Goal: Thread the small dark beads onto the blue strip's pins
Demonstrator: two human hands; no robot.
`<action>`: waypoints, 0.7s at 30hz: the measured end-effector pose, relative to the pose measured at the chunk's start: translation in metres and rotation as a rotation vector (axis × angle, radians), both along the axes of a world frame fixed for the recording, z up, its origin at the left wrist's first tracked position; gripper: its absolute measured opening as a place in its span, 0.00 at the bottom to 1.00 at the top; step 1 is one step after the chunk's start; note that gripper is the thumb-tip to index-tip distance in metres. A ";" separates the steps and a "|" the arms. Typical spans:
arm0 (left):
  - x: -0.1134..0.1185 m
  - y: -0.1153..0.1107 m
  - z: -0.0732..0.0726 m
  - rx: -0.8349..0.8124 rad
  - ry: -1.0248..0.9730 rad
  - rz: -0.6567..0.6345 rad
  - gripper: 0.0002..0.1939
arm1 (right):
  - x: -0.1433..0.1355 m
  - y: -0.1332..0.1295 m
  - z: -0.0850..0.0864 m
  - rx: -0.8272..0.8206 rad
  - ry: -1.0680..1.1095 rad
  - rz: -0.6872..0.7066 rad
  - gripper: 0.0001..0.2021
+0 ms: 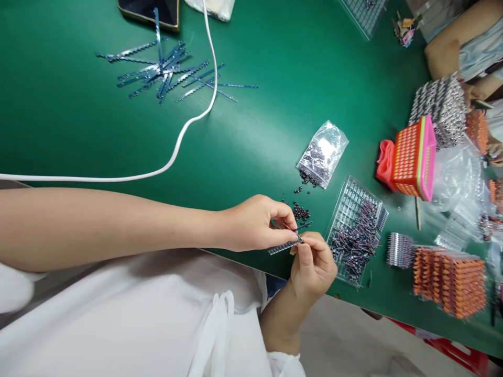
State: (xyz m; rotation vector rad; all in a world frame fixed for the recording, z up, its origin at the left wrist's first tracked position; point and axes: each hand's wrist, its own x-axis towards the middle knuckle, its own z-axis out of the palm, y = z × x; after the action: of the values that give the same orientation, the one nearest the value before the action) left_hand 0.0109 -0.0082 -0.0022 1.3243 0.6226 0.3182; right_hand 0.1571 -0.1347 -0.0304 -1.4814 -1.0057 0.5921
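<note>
My left hand [251,224] reaches in from the left, thumb and fingers closed in a pinch on a narrow dark strip with small notches [282,248]. My right hand [314,262] meets it, its thumb and forefinger pinched at the strip's end; any small piece between them is hidden. A second thin dark-blue strip end [305,226] sticks out just above the fingertips. Close by on the table lies a small heap of shiny black beads [301,212]. Beyond it is a clear plastic bag [323,154] of similar beads, with some spilled at its mouth.
A clear tray [341,207] of thin dark pieces stands right of my hands. Loose blue strips [161,73] and a white cable [184,131] lie on the green table [259,136]. Rightward are an orange basket [408,157], orange stacks [448,280] and another person's arm [451,47].
</note>
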 end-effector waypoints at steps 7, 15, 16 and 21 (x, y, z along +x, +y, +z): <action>0.000 0.002 0.003 -0.015 0.009 -0.006 0.05 | 0.001 0.001 0.001 0.000 0.004 0.026 0.02; 0.000 0.001 0.001 0.008 0.006 -0.010 0.06 | 0.001 0.002 0.001 0.008 0.035 0.033 0.02; 0.001 0.001 0.001 0.013 0.005 -0.009 0.06 | 0.001 0.002 0.001 0.013 0.039 0.033 0.02; 0.000 0.000 -0.001 0.038 -0.007 -0.010 0.07 | 0.001 0.002 0.001 0.013 0.018 0.016 0.02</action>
State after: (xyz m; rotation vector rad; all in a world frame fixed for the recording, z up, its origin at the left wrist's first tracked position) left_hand 0.0109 -0.0084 -0.0036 1.3614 0.6062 0.3277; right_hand 0.1580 -0.1329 -0.0298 -1.4556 -1.0068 0.6086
